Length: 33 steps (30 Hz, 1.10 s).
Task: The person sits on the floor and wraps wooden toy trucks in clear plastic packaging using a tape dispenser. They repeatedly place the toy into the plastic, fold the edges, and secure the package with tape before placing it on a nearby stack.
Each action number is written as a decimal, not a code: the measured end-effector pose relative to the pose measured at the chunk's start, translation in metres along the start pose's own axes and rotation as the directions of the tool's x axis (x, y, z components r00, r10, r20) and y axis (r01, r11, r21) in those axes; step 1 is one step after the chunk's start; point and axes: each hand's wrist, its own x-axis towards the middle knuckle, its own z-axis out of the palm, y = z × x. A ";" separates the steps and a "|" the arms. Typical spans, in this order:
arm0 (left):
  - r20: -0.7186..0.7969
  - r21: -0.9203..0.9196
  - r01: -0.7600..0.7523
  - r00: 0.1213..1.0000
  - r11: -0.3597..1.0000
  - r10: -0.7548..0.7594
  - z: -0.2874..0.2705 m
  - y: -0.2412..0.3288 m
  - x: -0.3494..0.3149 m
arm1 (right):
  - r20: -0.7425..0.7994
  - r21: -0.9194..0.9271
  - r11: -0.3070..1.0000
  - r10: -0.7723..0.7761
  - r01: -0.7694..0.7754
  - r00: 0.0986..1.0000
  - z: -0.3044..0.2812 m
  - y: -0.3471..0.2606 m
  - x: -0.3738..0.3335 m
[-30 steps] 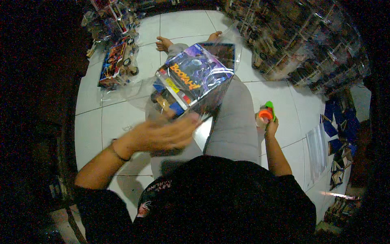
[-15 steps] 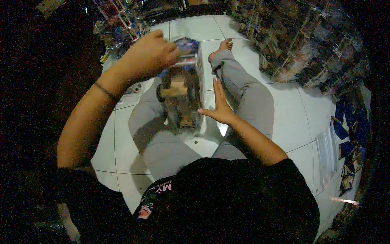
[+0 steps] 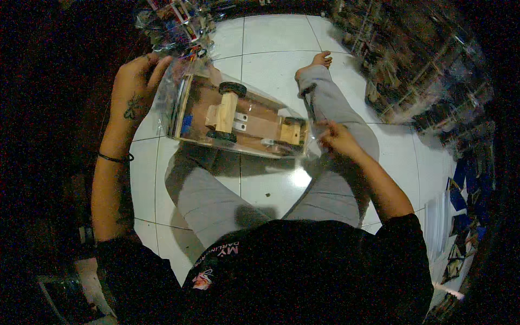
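A wooden toy vehicle (image 3: 257,125) with black wheels lies sideways in front of me, its underside facing up. A clear plastic bag (image 3: 172,103) encloses it. At the bag's left end is my left hand (image 3: 134,81), its fingers closed over the plastic, with the fingertips partly hidden. My right hand (image 3: 341,140) pinches the bag's narrower right end. The toy hangs level between both hands, above my lap and the floor.
White floor tiles (image 3: 273,35) stretch ahead of my grey-trousered legs (image 3: 216,203). Plastic-wrapped items are stacked at the far left (image 3: 187,24) and far right (image 3: 411,65). Flat clear bags (image 3: 436,216) and dark blue pieces (image 3: 460,222) lie at the right.
The bagged toy has turned from pointing lengthwise away from me to lying crosswise. My left hand has moved left, and my right hand has gone from spread fingers to pinching the bag.
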 end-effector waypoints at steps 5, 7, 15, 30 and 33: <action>0.074 -0.022 0.249 0.966 0.968 -0.247 0.012 -0.028 -0.058 | -0.649 0.087 0.832 -0.370 0.548 0.665 -0.056 -0.049 0.005; 0.222 0.047 0.491 0.844 0.870 -0.488 0.035 -0.023 -0.089 | -0.656 0.085 0.822 -0.380 0.564 0.653 -0.073 -0.052 0.012; 0.127 -0.157 0.607 0.795 0.779 -0.594 0.070 -0.019 -0.161 | -0.360 -0.914 0.398 -0.884 0.078 0.297 -0.030 -0.115 0.002; 0.492 -0.077 -0.080 0.864 0.994 0.108 0.144 0.113 -0.086 | 0.552 -0.672 -0.004 -0.669 0.740 0.498 0.030 -0.114 0.028; 0.683 -0.118 0.041 0.729 0.992 0.051 0.155 0.107 -0.085 | 0.400 -0.706 0.095 -0.764 0.702 0.506 0.036 -0.117 0.022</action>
